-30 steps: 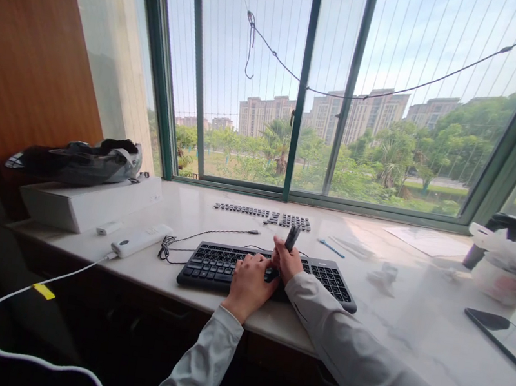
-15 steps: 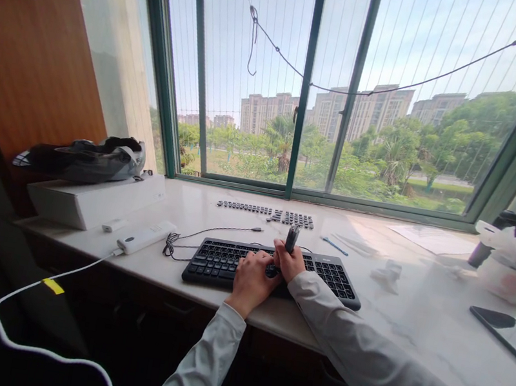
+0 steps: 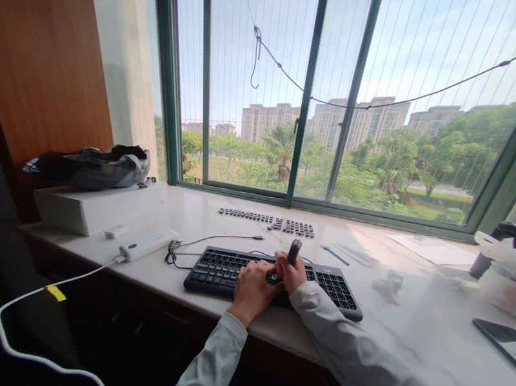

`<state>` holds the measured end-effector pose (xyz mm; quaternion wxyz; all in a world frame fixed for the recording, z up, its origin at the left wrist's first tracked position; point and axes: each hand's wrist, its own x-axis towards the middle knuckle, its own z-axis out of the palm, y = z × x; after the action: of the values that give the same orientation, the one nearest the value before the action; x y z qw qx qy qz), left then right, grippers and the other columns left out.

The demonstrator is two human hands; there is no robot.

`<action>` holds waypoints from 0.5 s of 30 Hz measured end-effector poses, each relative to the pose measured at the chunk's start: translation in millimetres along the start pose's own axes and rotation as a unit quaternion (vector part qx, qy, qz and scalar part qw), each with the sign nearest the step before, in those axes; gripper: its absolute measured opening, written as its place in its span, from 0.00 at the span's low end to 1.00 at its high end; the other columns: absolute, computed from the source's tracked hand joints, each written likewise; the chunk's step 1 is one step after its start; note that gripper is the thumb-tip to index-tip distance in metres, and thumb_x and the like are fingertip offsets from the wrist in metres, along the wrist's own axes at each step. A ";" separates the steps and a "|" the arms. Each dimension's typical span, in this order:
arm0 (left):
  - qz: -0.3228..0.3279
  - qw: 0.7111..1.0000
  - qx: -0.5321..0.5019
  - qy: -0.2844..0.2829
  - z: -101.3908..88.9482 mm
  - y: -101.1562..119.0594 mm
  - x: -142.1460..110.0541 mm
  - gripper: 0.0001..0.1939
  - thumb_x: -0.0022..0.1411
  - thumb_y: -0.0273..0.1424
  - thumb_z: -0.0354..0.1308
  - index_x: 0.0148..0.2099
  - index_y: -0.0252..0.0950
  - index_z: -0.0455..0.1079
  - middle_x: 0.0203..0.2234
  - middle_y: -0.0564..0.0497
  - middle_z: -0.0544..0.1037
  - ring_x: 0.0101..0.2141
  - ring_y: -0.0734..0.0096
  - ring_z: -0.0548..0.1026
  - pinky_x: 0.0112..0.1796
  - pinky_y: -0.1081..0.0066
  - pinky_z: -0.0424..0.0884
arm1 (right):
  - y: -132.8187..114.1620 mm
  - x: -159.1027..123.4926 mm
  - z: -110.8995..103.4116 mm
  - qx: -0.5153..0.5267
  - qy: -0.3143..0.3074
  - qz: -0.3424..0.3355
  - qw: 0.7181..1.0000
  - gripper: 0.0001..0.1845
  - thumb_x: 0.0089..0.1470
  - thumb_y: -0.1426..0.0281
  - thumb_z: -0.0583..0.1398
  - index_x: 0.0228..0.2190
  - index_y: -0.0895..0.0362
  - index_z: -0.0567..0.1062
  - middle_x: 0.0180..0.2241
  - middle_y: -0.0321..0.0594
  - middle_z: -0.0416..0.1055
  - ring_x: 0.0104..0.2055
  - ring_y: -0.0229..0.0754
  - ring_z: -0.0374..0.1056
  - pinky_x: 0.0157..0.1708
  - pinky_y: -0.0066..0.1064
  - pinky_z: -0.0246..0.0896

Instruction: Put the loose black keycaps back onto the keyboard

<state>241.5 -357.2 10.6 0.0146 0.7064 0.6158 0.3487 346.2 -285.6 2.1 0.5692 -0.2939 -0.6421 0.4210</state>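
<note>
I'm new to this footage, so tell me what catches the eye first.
A black keyboard lies mid-counter, with both hands on it: the left hand rests on the keys, and the right hand grips a small dark tool upright. Behind it, rows of loose keycaps lie near the big window.

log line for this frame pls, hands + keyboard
left hand: resting on black keyboard | right hand: grip shut on dark tool, upright over the keys | loose keycaps: rows behind keyboard | counter
</note>
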 end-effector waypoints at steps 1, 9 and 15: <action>-0.002 1.000 -0.008 0.007 0.0 -0.2 -0.4 0.14 0.55 0.44 0.61 0.41 0.45 0.75 0.39 0.51 0.79 0.41 0.59 0.72 0.42 0.64 0.63 | 0.2 1.1 -0.1 0.037 0.005 0.009 0.999 0.26 0.49 0.53 0.59 0.12 0.53 0.57 0.11 0.30 0.50 0.15 0.32 0.46 0.16 0.30 0.41; -0.017 0.992 -0.121 0.020 0.4 -5.7 0.4 0.10 0.54 0.39 0.64 0.38 0.44 0.76 0.34 0.52 0.80 0.39 0.65 0.75 0.41 0.68 0.66 | -18.6 8.2 -3.3 0.321 0.034 0.054 0.945 0.27 0.43 0.63 0.63 0.11 0.53 0.50 0.08 0.25 0.43 0.13 0.29 0.38 0.15 0.29 0.41; -0.015 0.978 -0.190 0.090 -3.2 -5.7 0.6 0.10 0.60 0.36 0.59 0.42 0.39 0.75 0.35 0.50 0.79 0.33 0.70 0.75 0.38 0.70 0.69 | -38.4 17.3 -24.5 0.301 0.053 0.021 0.952 0.27 0.47 0.61 0.61 0.14 0.53 0.48 0.10 0.25 0.41 0.14 0.30 0.37 0.15 0.28 0.41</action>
<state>235.0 -356.7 10.7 0.0983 0.6473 0.5475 0.5211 370.9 -283.9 44.0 0.6552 -0.1441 -0.4480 0.5910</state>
